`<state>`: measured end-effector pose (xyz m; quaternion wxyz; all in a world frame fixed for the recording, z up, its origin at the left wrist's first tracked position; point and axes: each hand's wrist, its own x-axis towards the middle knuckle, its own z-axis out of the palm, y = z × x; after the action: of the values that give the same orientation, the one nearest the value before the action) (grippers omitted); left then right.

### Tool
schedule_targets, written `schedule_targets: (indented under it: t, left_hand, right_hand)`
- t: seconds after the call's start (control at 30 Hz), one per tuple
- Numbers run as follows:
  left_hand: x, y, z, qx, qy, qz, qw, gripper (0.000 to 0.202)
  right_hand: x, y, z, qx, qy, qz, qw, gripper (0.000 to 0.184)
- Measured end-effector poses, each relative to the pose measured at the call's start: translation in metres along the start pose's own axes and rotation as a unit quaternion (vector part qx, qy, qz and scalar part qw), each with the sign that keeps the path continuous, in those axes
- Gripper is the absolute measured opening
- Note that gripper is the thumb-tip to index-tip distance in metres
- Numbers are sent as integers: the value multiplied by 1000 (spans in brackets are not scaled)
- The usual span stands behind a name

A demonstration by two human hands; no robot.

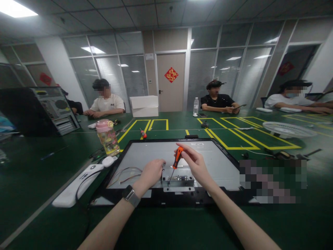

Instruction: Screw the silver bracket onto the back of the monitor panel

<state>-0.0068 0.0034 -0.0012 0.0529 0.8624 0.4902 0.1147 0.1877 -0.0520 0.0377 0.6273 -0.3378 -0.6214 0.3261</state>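
Observation:
A monitor panel (208, 156) lies face down on the green table, grey back up, black frame around it. A small metal bracket with a circuit board (179, 180) sits near its front edge. My right hand (194, 161) pinches an orange-handled screwdriver (177, 159), tip down on the bracket. My left hand (152, 172), fingers curled, rests on the panel just left of the bracket; what it holds, if anything, is hidden. A watch is on that wrist. Thin wires (125, 173) lie on the panel to the left.
A pink-lidded bottle (107, 137), a white power strip (78, 185) and an open computer case (44, 109) stand to the left. Another small screwdriver (143, 133), a white box (144, 106), a water bottle (196, 106) and a fan grille (287, 129) lie farther back. Three people sit across the table.

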Motion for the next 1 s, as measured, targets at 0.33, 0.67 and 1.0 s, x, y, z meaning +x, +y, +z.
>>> schedule_targets:
  t: [0.33,0.67,1.0]
  left_hand:
    - [0,-3,2,-3,4,8,1000,36]
    - [-1,-1,0,-1,2,5,1000,37]
    - [0,0,0,12,1,14,1000,38]
  right_hand:
    - [0,-1,0,19,-16,5,1000,37]
    - [1,-1,-2,-3,1,4,1000,34]
    - [0,-2,0,-15,13,-5,1000,31]
